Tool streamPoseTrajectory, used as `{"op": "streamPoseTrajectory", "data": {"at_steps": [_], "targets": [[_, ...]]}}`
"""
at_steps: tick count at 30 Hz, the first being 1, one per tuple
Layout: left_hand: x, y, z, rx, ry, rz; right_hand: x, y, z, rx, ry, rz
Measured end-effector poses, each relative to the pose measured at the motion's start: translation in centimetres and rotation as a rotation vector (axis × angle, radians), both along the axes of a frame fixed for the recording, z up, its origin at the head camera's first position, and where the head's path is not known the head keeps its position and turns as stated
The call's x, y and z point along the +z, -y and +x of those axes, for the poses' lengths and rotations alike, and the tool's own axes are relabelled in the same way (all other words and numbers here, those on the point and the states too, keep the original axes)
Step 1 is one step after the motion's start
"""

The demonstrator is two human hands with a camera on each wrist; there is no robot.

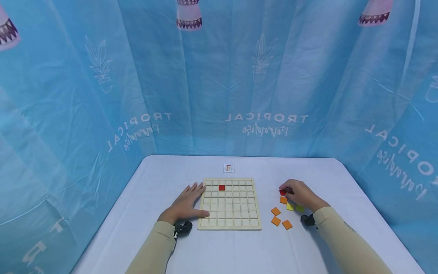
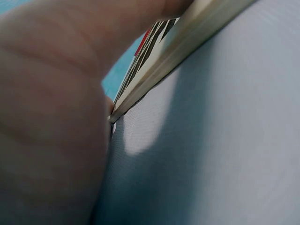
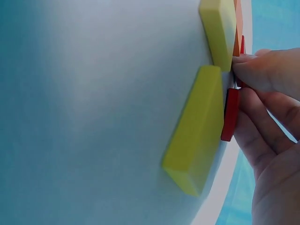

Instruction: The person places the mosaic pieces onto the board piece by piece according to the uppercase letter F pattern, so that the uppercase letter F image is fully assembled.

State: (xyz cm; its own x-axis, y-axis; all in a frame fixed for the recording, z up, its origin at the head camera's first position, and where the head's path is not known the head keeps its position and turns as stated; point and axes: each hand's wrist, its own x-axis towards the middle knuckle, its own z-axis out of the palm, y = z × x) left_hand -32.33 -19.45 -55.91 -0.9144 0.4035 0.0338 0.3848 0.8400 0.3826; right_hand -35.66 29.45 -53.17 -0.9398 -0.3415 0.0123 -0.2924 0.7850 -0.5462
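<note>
Basically, the wooden grid board (image 1: 232, 210) lies flat on the white-covered table (image 1: 236, 251), sides running near to far; grid looks square, so can't tell a long axis. Left hand (image 1: 186, 203) lies flat at its left side, fingers straight and apart, thumb touching the board. Right hand (image 1: 302, 194) is right of the board, thumb and fingertips together pinching a red square tile (image 1: 282, 193), tilt can't be told, yellow tiles (image 3: 197, 133) and orange tiles (image 1: 275, 220) nearby.
</note>
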Motion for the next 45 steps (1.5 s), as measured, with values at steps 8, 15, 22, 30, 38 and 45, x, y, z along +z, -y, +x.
{"op": "streamPoseTrajectory", "data": {"at_steps": [8, 15, 22, 30, 38, 45], "targets": [[0.1, 0.0, 0.0, -0.006, 0.003, 0.004, 0.1, 0.0, -0.1, -0.016, 0.003, 0.006], [0.0, 0.0, -0.1, -0.007, -0.004, -0.011, 0.1, 0.1, -0.2, -0.035, 0.019, 0.005], [0.1, -0.1, -0.1, -0.006, 0.009, -0.008, 0.4, 0.7, -0.3, -0.044, 0.018, 0.016], [0.0, -0.1, 0.1, 0.003, 0.014, -0.008, 0.6, 1.8, -0.4, -0.060, 0.040, 0.016], [0.1, 0.0, 0.1, 0.002, 0.005, -0.013, 0.7, 3.7, -1.1, -0.052, 0.038, 0.015], [0.1, 0.1, 0.0, -0.005, 0.007, -0.003, 0.9, 6.1, -1.8, -0.027, 0.000, 0.017]]}}
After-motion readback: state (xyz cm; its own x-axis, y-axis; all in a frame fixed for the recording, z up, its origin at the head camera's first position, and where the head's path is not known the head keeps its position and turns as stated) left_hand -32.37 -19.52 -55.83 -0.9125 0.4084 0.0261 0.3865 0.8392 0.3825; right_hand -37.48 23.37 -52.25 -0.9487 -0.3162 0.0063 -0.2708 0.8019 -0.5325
